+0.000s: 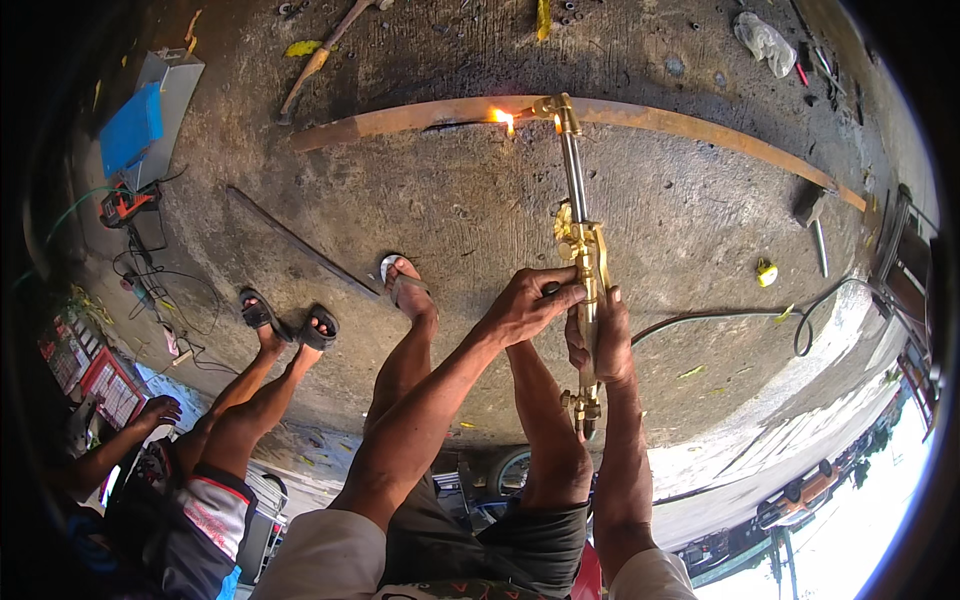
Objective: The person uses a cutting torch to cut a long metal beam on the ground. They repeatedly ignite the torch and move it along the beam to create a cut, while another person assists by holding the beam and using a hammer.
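Note:
My right hand (612, 340) is wrapped around the handle of a brass cutting torch (575, 175). Fingers of my left hand (530, 308) are closed against the torch's side near its valves, with a small black round part (550, 288) between them. From the torch head an orange flame (503, 117) points left. It plays along a long, rusty flat metal bar (690, 125) lying on the ground, curved in this wide view. Whether the torch head touches the bar, I cannot tell.
A hammer (811, 210), yellow tape measure (767, 272) and dark hose (720, 314) lie at right. At left are a wooden-handled tool (318, 60), dark metal strip (300, 241), blue panel (131, 128), tangled cables (150, 280) and a person's sandalled feet (318, 327).

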A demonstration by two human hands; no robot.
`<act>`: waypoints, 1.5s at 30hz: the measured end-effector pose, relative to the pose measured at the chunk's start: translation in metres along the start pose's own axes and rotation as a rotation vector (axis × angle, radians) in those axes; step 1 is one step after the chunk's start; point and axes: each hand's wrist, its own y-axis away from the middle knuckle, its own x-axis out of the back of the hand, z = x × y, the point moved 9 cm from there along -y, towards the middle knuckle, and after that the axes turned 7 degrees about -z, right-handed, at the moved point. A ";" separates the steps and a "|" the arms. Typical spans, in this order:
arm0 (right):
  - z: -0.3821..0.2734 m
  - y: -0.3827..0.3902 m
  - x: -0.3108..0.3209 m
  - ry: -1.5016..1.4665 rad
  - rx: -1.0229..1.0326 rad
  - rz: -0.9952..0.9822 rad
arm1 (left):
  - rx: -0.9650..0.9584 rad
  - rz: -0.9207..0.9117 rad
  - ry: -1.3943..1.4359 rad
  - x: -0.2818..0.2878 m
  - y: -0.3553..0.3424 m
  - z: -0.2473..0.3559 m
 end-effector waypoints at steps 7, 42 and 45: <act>-0.002 0.003 0.000 0.023 -0.002 0.036 | 0.015 -0.002 -0.007 0.000 0.001 0.000; -0.004 0.004 -0.004 0.020 0.023 0.036 | 0.010 -0.022 -0.010 0.001 0.002 0.004; -0.007 0.005 -0.007 -0.008 0.016 0.009 | 0.022 -0.046 0.051 0.000 0.005 0.002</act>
